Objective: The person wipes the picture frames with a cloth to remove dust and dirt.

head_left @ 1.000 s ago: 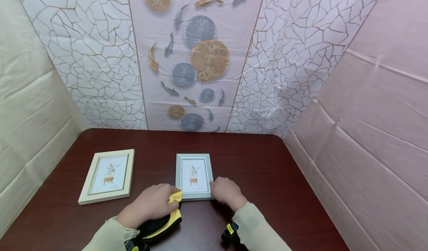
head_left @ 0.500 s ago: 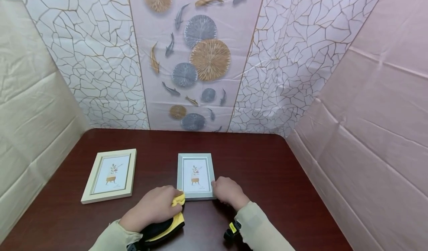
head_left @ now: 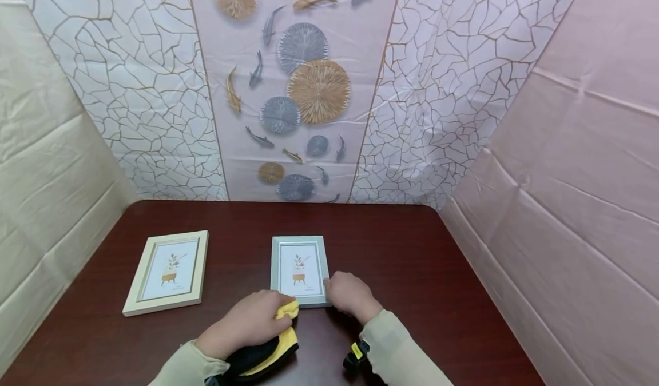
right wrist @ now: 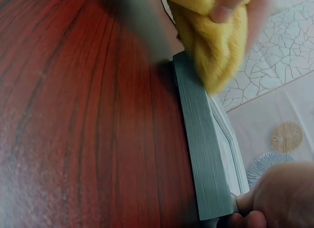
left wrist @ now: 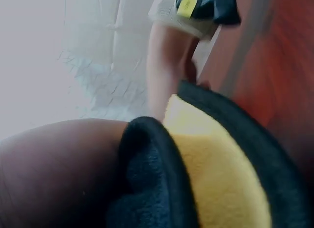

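Note:
A light-blue picture frame (head_left: 275, 266) with a potted-plant print lies face up mid-table. My left hand (head_left: 252, 321) grips a folded yellow cloth (head_left: 286, 346) with black edging and a dark side. The cloth is at the frame's lower edge; the right wrist view shows the yellow cloth (right wrist: 211, 41) over the top of the frame's side (right wrist: 201, 139). At the lower right corner, my right hand (head_left: 352, 296) pinches the frame, its thumb at the corner and curled fingers beside it. In the left wrist view the cloth (left wrist: 211, 164) fills the foreground, hiding the fingertips.
A cream picture frame (head_left: 137, 283) with a similar print lies on the left of the dark red-brown table (head_left: 412, 271). Patterned cloth (head_left: 319, 91) hangs behind the table, with pale cloth on both sides. Each wrist wears a small black camera (head_left: 355, 356).
My left hand has slid right with the cloth, from the blue frame's lower left corner along its lower edge. The right hand has kept its hold on the corner.

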A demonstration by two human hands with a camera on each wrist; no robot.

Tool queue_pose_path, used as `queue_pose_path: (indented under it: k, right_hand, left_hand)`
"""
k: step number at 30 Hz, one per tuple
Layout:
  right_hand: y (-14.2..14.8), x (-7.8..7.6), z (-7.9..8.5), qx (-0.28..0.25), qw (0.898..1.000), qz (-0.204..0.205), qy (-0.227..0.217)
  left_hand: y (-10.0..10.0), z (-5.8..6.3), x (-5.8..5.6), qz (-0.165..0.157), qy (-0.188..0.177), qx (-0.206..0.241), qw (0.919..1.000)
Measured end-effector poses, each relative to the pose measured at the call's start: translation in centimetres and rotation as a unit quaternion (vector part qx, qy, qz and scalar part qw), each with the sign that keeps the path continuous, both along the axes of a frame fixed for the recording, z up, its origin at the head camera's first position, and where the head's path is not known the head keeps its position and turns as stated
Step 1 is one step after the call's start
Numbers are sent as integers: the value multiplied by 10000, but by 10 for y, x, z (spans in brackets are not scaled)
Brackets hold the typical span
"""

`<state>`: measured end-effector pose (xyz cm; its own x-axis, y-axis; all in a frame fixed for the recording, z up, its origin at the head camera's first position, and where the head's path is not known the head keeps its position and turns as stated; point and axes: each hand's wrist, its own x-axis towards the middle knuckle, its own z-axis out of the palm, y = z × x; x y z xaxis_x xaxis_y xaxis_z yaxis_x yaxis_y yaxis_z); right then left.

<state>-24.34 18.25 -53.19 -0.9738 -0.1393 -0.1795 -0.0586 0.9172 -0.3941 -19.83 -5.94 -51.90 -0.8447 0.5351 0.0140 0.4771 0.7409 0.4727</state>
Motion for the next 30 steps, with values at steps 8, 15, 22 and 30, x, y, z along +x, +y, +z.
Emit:
queue_pose_path:
  k: [8,15,22,30]
  right_hand:
    - [0,1,1,-68,10000,55,-17]
    - [1,2,4,400,9989,34,230]
    - [-4,1,1,461,9987,-28,200]
    - [1,3,6,696,9973,16,241]
  left_hand:
    - [40,-1,3,-189,487,-228,9984]
    - [48,3,2,-131,405,-304,9986]
    - [40,6,5,13,369,-338,9987]
    - [21,3,5,329,199,-174,9991]
